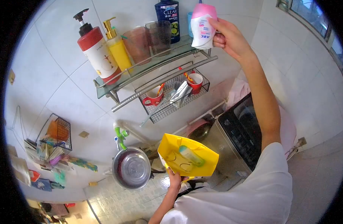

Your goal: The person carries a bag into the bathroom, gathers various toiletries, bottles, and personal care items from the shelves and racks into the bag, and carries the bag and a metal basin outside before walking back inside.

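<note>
In the head view, we hold a white bottle with a pink lower-cap-like end uppermost (203,33) in our right hand (228,39); the grip is closed about its side, above the right end of a glass shelf with a metal rail (104,90). The bottle's smallest print is too fine to read, and it covers most of a light-blue object (189,23) behind it.

Our left hand (174,179) grips the near edge of an open yellow bag with a smile-like print (207,158), which hides some of its fingers. Inside lies a pale bottle with a green end (192,156), its label illegible to us.

On the shelf, a dark smoky tumbler (158,37) partly hides a dark-blue bottle lettered CLEAR (170,16). Below hangs a black wire basket (156,115) with two red-and-white cups. Our right forearm passes before a black-panelled appliance (238,125), and the black surround cuts off the window at upper right.
</note>
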Available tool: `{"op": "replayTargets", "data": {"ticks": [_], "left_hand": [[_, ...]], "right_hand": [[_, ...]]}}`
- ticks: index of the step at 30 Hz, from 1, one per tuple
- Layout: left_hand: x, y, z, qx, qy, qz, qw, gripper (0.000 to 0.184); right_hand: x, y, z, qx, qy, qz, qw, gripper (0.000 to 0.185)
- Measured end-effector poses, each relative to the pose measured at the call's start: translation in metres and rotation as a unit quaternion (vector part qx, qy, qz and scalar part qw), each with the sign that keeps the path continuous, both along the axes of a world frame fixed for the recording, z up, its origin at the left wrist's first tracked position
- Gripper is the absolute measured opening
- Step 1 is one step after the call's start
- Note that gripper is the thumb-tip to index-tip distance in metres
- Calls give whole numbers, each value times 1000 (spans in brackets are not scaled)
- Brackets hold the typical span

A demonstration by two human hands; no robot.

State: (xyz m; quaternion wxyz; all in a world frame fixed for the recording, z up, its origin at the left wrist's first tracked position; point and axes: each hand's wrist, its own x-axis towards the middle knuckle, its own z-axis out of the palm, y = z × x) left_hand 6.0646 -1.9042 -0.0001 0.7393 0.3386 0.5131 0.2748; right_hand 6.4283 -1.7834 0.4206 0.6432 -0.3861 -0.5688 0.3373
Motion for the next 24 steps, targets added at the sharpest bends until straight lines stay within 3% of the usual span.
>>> {"op": "replayTargets", "data": {"ticks": [4,6,7,9,10,11,14,17,24], "left_hand": [[-6,3,-11,-23,-52,-11,998,43],[-5,3,-2,-20,-28,-34,999,42],[-4,1,-3,-21,-28,-18,999,42],[1,-1,0,-10,-29,-5,1000,35],[1,-3,1,1,-34,5,999,29],[1,-3,-3,-10,-18,19,1000,28],[3,-3,0,-21,-20,-9,1000,29],[4,-7,1,-23,-16,-13,1000,30],[7,-10,2,-18,-15,-39,999,30]], "right_hand": [[-6,7,-4,52,-64,-103,991,34],[-11,-3,-5,-109,-73,-29,991,37],[-17,-9,-1,-109,-69,-27,991,37],[-28,-23,7,-299,-331,27,895,39],[-28,-24,4,-301,-322,27,897,39],[-28,-23,0,-256,-436,34,862,40],[-40,-31,1,-189,-511,89,834,41],[-57,-46,15,-265,-483,82,831,39],[-55,-53,11,-261,-478,89,834,31]]}}
